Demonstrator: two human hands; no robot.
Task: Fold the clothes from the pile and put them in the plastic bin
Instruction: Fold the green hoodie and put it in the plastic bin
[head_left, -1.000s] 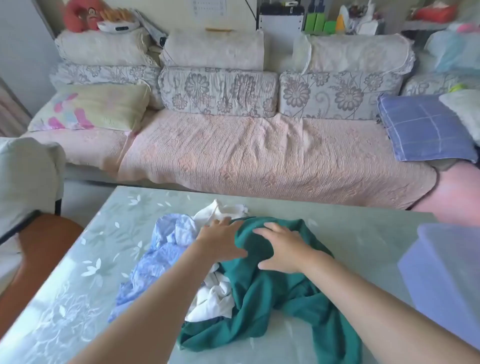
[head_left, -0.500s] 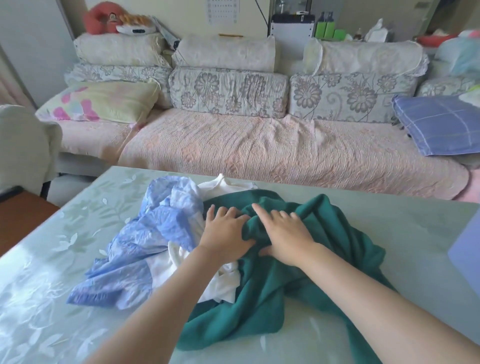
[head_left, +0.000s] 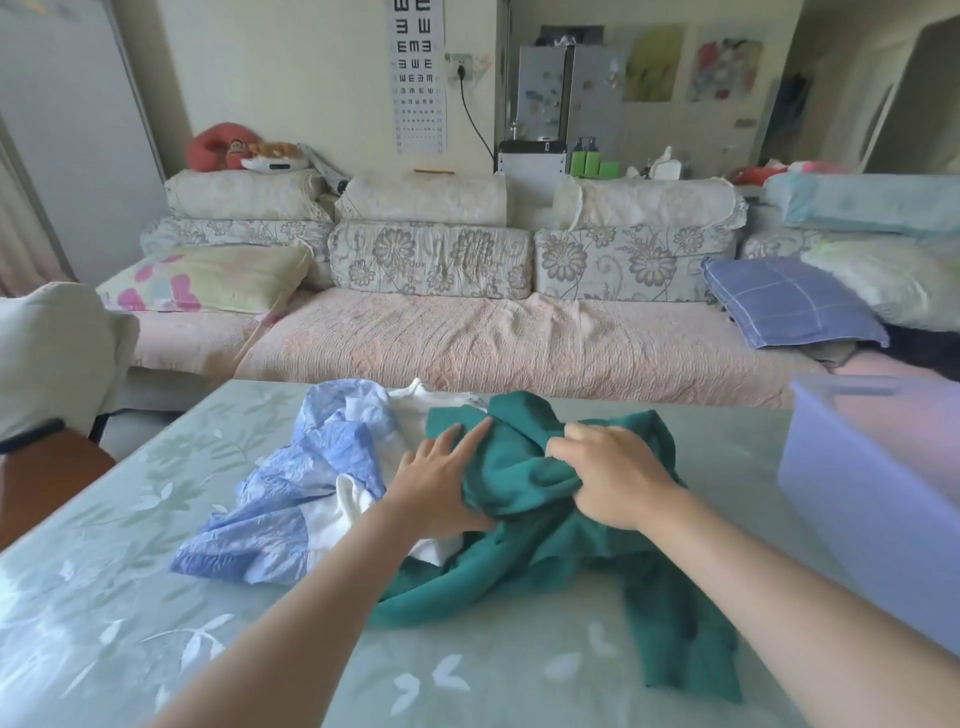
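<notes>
Left hand: we find the left hand (head_left: 441, 483) lying with straight fingers on the near-left edge of the green garment (head_left: 519, 467). Its thumb is hidden by the cloth.
Right hand: the right hand (head_left: 613, 475) has its fingers curled and grips a bunched fold of the green garment, raised slightly off the pile.
Green garment: it lies crumpled on the counter (head_left: 104, 597), on the right side of the pile. One length trails toward the near right.
Blue garment: we note a crinkled pale blue garment (head_left: 291, 499) on the left side of the pile, touching the white one.
White garment: a white garment (head_left: 415, 415) lies between the blue and the green, partly covered by both.
Plastic bin: the translucent lilac plastic bin (head_left: 872, 467) stands at the right edge of the counter, apart from the pile. We cannot tell its contents.
Background: a sofa (head_left: 467, 343) with cushions stands beyond the counter.
</notes>
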